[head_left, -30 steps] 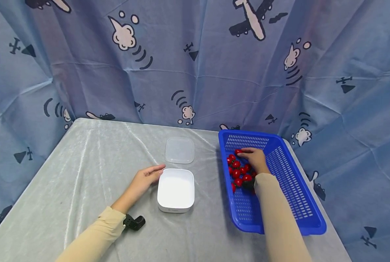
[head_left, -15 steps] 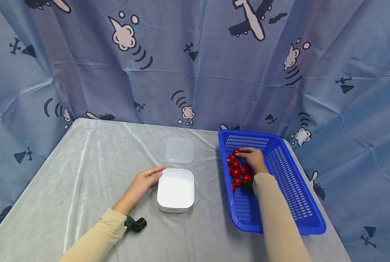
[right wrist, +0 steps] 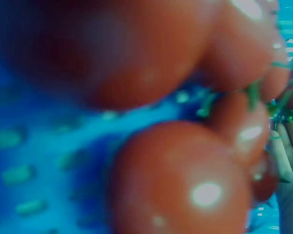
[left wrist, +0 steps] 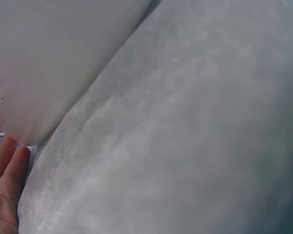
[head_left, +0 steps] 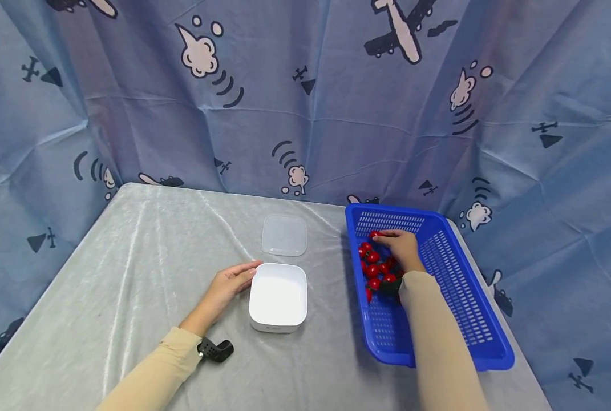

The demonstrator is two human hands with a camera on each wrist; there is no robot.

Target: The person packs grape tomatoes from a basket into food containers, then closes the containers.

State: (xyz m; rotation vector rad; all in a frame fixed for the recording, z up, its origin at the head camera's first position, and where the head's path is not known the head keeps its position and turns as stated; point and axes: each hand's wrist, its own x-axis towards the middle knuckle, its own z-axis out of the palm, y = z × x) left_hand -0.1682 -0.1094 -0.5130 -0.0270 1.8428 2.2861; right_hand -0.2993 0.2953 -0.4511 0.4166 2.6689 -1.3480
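Note:
My left hand (head_left: 228, 283) rests against the upper left corner of a white square container (head_left: 276, 327), its fingers fairly straight. In the left wrist view the fingers (left wrist: 17, 168) lie along the pale wall of the container (left wrist: 53, 63). Inside the blue basket (head_left: 490, 361), my right hand (head_left: 404, 250) pinches a red cherry tomato (head_left: 374, 234) between thumb and fingers near the back left. Several more cherry tomatoes (head_left: 372, 270) lie just below that hand. Close up in the right wrist view are large blurred tomatoes (right wrist: 180, 180) with green stems; the hand shows only at the right edge.
A translucent square lid (head_left: 284, 235) lies flat behind the container. Pale grey velvety cloth (head_left: 146, 257) covers the table. A blue patterned curtain (head_left: 264, 97) hangs along the back. The basket stands at the table's right edge.
The head view has shifted very slightly. My right hand stays at the back left tomato, its fingertips adjusting a little around it. My left hand has stayed at the container.

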